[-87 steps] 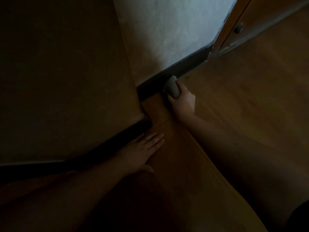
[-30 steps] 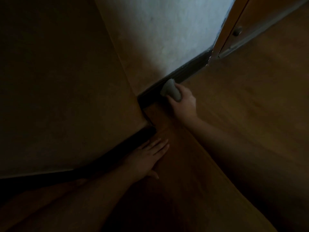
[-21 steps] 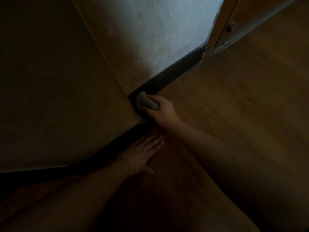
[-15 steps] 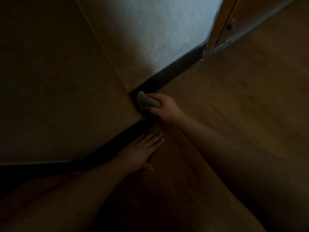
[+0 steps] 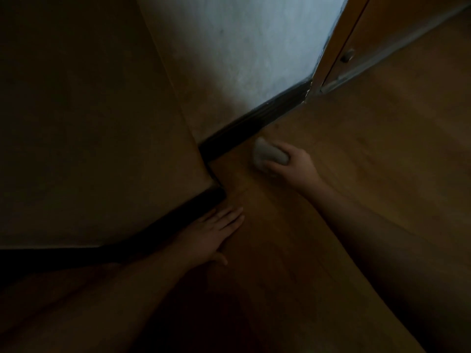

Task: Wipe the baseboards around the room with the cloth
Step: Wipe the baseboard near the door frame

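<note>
A dark baseboard [image 5: 257,121] runs along the foot of the pale wall up to a door frame; a second dark baseboard [image 5: 163,226] runs along the nearer wall on the left, and the two meet round a wall corner. My right hand [image 5: 295,164] grips a bunched grey cloth [image 5: 267,155] just above the wooden floor, a short way off the far baseboard and not touching it. My left hand [image 5: 216,233] lies flat on the floor, fingers straight, beside the nearer baseboard.
The scene is dim. A wooden door frame [image 5: 328,59] and a door with a small round knob [image 5: 347,56] stand at the upper right. Wooden floor [image 5: 369,149] stretches to the right and towards me.
My right hand slid the cloth along the far baseboard to the corner, and has now pulled it back right, off the board. My left hand stays flat on the floor.
</note>
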Demonstrator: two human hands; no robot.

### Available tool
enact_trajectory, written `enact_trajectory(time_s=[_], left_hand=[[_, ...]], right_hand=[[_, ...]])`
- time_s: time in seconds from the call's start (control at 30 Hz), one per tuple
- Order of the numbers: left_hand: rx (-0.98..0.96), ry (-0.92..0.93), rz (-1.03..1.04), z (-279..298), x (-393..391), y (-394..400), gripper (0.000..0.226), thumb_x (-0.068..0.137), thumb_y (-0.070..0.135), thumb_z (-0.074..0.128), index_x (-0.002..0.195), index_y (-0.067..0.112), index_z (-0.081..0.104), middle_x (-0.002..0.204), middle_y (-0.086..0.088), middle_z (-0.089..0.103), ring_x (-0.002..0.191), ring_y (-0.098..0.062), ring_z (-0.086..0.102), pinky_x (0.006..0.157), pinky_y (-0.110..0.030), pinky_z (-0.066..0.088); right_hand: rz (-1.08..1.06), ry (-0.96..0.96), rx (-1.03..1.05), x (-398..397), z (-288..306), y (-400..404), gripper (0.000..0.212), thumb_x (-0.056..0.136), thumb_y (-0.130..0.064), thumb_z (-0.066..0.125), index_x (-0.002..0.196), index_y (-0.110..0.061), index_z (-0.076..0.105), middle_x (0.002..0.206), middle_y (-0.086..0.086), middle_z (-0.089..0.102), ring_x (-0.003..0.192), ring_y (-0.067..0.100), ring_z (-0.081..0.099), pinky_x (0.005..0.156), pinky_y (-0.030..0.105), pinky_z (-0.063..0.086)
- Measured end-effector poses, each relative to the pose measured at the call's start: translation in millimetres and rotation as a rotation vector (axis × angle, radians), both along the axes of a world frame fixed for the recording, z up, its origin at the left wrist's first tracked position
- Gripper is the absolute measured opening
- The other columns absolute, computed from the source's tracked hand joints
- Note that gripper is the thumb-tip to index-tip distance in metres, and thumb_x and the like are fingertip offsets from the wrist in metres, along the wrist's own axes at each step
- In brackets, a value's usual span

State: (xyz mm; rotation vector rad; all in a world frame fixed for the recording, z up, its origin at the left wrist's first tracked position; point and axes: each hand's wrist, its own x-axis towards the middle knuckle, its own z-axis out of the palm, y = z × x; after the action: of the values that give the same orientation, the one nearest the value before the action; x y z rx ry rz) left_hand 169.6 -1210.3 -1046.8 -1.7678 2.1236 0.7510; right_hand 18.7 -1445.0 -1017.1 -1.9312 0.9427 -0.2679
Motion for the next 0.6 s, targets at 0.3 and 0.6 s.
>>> enact_trajectory(time_s=[0.3,0.6], left_hand=[[0.061,0.019,0.015,9,-6,-5,0.106,0.089,0.058,0.057,0.151,0.025,-0.023,0.148,0.012,-0.039,0.137,-0.008,-0.034,0.115,-0.031,-0.015],[0.069,0.039,0.012,8,-1,-9,0.105,0.089,0.057,0.059,0.155,0.025,-0.016,0.15,0.013,-0.038,0.143,-0.009,-0.028,0.123,-0.04,-0.002]], right_hand=[[-0.445,0.074,-0.352,9,40,-119,0.054,0.092,-0.037,0.061,0.142,-0.021,0.048,0.135,0.008,0.058,0.123,0.027,0.054,0.103,0.037,0.045],[-0.469,0.057,-0.259,44,39,-105,0.053,0.093,-0.027,0.06,0.145,-0.023,0.047,0.14,0.007,0.055,0.124,0.026,0.054,0.105,0.033,0.045]])
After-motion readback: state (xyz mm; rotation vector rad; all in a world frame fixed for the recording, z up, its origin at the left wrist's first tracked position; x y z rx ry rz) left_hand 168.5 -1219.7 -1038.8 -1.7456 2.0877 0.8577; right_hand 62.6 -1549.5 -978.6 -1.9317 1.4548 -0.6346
